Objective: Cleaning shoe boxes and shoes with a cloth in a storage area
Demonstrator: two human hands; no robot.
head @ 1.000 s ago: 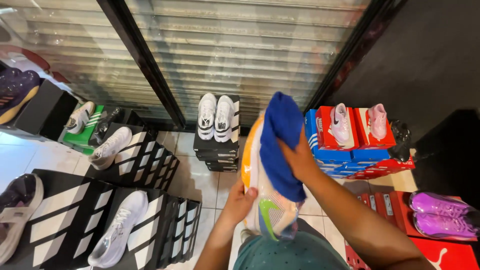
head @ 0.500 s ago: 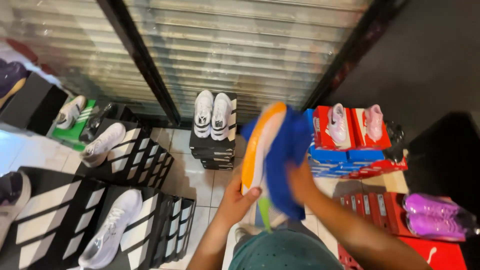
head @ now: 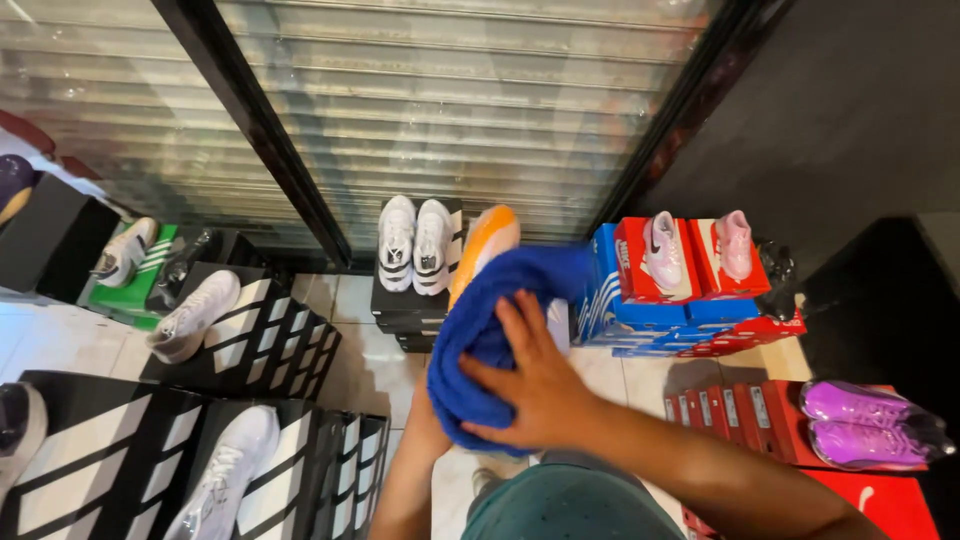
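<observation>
Right hand is spread flat, pressing a blue cloth over the orange shoe. Left hand is hidden under the cloth; its grip cannot be told.

Two purple shoes, two pink shoes, one blue cloth.
</observation>
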